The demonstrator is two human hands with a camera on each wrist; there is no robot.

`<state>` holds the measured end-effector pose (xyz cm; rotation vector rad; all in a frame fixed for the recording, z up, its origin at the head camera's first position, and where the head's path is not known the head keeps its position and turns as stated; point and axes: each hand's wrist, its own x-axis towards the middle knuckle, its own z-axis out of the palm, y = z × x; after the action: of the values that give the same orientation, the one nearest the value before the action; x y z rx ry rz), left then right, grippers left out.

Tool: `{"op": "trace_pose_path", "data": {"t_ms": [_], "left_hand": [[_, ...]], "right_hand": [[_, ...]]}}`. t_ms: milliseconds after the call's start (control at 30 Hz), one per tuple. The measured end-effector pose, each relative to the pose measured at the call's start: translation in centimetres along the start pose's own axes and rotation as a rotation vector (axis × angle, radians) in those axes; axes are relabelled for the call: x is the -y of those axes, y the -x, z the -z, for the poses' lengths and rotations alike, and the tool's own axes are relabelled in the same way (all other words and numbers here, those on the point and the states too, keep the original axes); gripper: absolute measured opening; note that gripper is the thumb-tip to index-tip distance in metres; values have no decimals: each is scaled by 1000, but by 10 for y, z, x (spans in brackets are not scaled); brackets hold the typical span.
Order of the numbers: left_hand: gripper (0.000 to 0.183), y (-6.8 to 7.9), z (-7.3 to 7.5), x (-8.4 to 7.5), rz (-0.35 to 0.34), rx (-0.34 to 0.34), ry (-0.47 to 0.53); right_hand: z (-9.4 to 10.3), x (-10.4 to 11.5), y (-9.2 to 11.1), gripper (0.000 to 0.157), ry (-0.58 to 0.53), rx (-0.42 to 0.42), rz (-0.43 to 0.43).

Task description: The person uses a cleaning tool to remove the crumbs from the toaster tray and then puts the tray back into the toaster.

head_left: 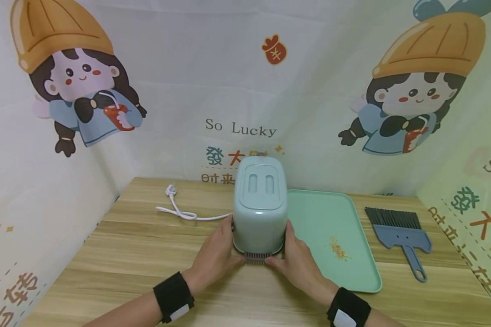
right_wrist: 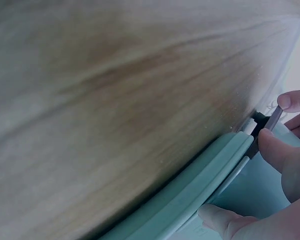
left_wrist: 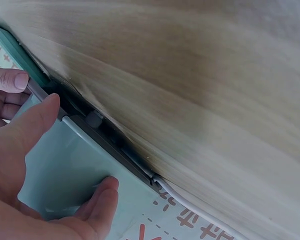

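A mint-green toaster with a two-groove lid stands upright in the middle of the table. My left hand holds its left side, and my right hand holds its right side. Both thumbs reach to a dark grey ribbed piece low on the near end. In the left wrist view, the left thumb presses that grey edge while other fingers lie along the green wall. The right thumb rests on it in the right wrist view. The toaster's far end is hidden.
A white power cord with its plug trails left of the toaster. Close on the right lies a green tray bearing a small heap of crumbs. Beyond it is a blue brush with dark bristles. Printed cloth walls the back and sides.
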<state>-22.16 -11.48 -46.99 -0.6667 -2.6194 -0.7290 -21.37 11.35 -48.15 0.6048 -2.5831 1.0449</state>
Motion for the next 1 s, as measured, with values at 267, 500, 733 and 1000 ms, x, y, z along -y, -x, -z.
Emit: {"op": "trace_pose_path", "data": {"t_ms": [267, 500, 733, 1000], "left_hand": [[95, -4, -3, -1, 12, -54, -34], [91, -6, -4, -1, 23, -74, -47], [89, -8, -6, -4, 49, -65, -59], [86, -10, -9, -3, 59, -80, -73]], "right_hand": [[-5, 0, -3, 103, 37, -66, 18], [-7, 0, -4, 98, 77, -114, 30], [-8, 1, -4, 96, 89, -120, -13], [-7, 3, -4, 92, 114, -116, -29]]}}
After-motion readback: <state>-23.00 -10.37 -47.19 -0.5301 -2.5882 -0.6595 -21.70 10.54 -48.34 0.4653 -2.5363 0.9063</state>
